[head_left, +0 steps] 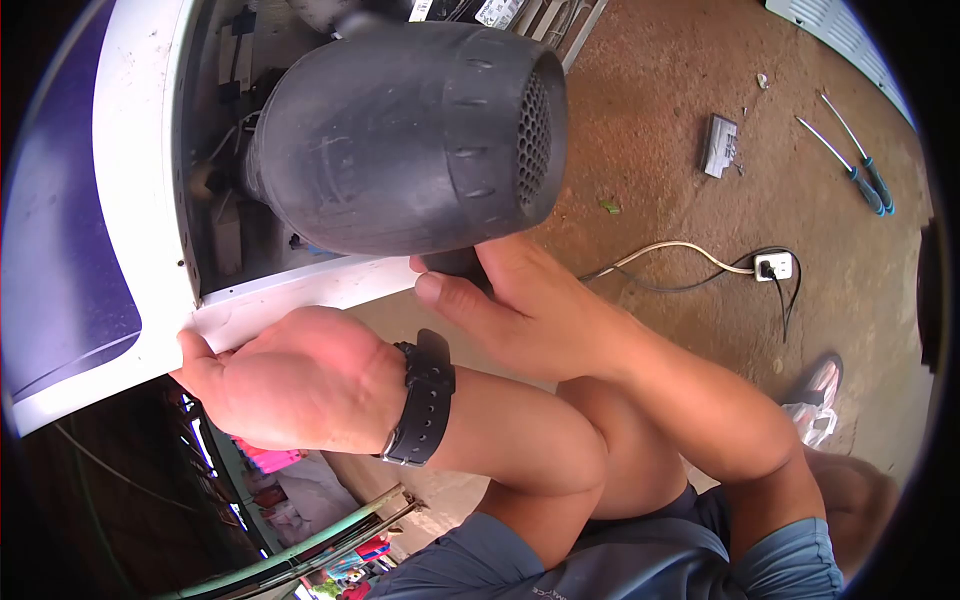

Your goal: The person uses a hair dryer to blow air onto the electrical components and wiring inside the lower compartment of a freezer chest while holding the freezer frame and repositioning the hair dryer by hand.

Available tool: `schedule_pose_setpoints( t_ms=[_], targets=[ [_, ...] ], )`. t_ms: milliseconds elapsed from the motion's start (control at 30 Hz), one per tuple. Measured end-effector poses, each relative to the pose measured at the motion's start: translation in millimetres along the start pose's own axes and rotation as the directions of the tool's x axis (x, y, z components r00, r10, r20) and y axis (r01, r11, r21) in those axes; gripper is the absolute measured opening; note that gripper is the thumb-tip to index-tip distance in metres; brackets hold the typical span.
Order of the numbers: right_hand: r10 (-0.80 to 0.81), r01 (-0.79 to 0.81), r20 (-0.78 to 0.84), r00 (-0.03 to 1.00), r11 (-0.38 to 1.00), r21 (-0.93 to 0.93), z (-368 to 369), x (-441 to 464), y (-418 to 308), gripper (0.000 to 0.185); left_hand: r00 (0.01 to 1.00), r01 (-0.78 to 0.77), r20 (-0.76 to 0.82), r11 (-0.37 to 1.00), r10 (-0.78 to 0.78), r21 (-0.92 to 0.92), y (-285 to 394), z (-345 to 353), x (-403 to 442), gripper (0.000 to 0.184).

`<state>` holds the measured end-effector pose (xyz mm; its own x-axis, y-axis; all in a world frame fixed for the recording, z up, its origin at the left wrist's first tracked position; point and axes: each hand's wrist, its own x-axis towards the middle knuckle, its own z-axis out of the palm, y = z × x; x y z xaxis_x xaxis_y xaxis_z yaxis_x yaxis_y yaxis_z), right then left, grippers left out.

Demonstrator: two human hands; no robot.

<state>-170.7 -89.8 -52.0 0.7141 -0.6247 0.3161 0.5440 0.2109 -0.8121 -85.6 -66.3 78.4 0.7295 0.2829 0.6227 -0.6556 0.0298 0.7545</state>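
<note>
White metal casing [140, 200], 10 o'clock. Left hand [295, 385], 8 o'clock, touching casing edge; fingers mostly hidden, can't tell if gripping. Dark-grey barrel-shaped plastic blower [380, 140], 11 o'clock, tapered end toward casing; right hand [540, 310], centre, wrapped around black handle [458, 266]. Two blue-handled screwdrivers [868, 192], 2 o'clock, brown floor [650, 120].
</note>
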Motion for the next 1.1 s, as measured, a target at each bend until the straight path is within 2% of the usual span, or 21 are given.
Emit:
schedule_pose_setpoints(
  t_ms=[133, 200, 333, 433, 467, 533, 600, 700, 767, 800, 833, 867, 967, 1100],
  targets=[
    [0.045, -0.045, 0.007, 0.999, 0.997, -0.062, -1.2, -7.1, -1.0, 0.06, 1.0, 0.004, 0.016, 0.999, -0.003, -0.038, -5.5, -5.1, 4.8, 0.044],
    [0.001, -0.001, 0.001, 1.0, 0.998, -0.069, 0.7, -7.0, 0.5, 0.058, 0.997, -0.024, 0.066, 0.998, 0.028, -0.063, -7.6, -7.1, 6.4, 0.043],
    [-0.041, 0.046, 0.044, 0.998, 0.992, -0.117, 2.1, -0.5, -1.0, 0.054, 0.999, -0.047, 0.006, 0.995, 0.048, -0.089, -7.6, -1.6, 3.5, 0.04],
    [-0.1, 0.098, -0.003, 0.995, 0.978, -0.187, 2.4, 8.7, -2.4, 0.051, 0.999, -0.046, -0.014, 0.996, 0.045, -0.077, -5.2, -2.4, 2.3, 0.038],
    [-0.092, 0.075, -0.068, 0.993, 0.974, -0.214, 2.8, 10.0, -4.2, 0.041, 1.0, -0.021, 0.0, 0.997, 0.021, -0.079, -4.9, -5.0, 3.9, 0.037],
    [-0.087, 0.056, -0.116, 0.989, 0.968, -0.244, 1.8, 14.0, -5.4, 0.033, 0.999, 0.016, 0.035, 0.994, -0.012, -0.112, -3.0, -8.2, 6.2, 0.036],
    [-0.149, 0.112, -0.14, 0.979, 0.964, -0.243, 2.3, 19.3, -7.0, 0.038, 0.999, 0.026, 0.032, 0.989, -0.022, -0.147, -3.1, -13.3, 9.9, 0.035],
    [-0.131, 0.1, -0.137, 0.982, 0.972, -0.211, 7.0, 23.6, -8.5, 0.042, 0.998, 0.036, 0.049, 0.98, -0.027, -0.193, -5.5, -17.5, 14.0, 0.033],
    [-0.129, 0.096, -0.13, 0.983, 0.967, -0.237, 8.1, 26.7, -10.1, 0.043, 0.991, 0.03, 0.133, 0.984, -0.006, -0.173, -3.7, -19.2, 11.2, 0.056],
    [-0.122, 0.086, -0.132, 0.984, 0.963, -0.254, 8.2, 26.6, -9.4, 0.044, 0.99, 0.039, 0.137, 0.985, -0.015, -0.17, -4.7, -18.8, 10.7, 0.056],
    [-0.114, 0.075, -0.139, 0.984, 0.963, -0.259, 9.2, 26.6, -8.3, 0.044, 0.994, 0.027, 0.108, 0.982, -0.007, -0.187, -6.5, -17.4, 11.8, 0.041],
    [-0.111, 0.067, -0.164, 0.98, 0.966, -0.249, 10.7, 27.3, -6.7, 0.045, 0.997, 0.015, 0.081, 0.979, 0.002, -0.203, -7.9, -16.6, 12.9, 0.033],
    [-0.109, 0.046, -0.249, 0.962, 0.968, -0.246, 16.2, 25.8, -1.8, 0.044, 0.992, 0.022, 0.129, 0.981, 0.003, -0.192, -5.9, -18.8, 12.3, 0.034],
    [-0.128, 0.071, -0.216, 0.968, 0.964, -0.256, 14.9, 27.3, 7.4, 0.038, 0.994, 0.006, 0.107, 0.988, 0.01, -0.155, -5.8, -20.1, 16.0, 0.04]
  ],
)
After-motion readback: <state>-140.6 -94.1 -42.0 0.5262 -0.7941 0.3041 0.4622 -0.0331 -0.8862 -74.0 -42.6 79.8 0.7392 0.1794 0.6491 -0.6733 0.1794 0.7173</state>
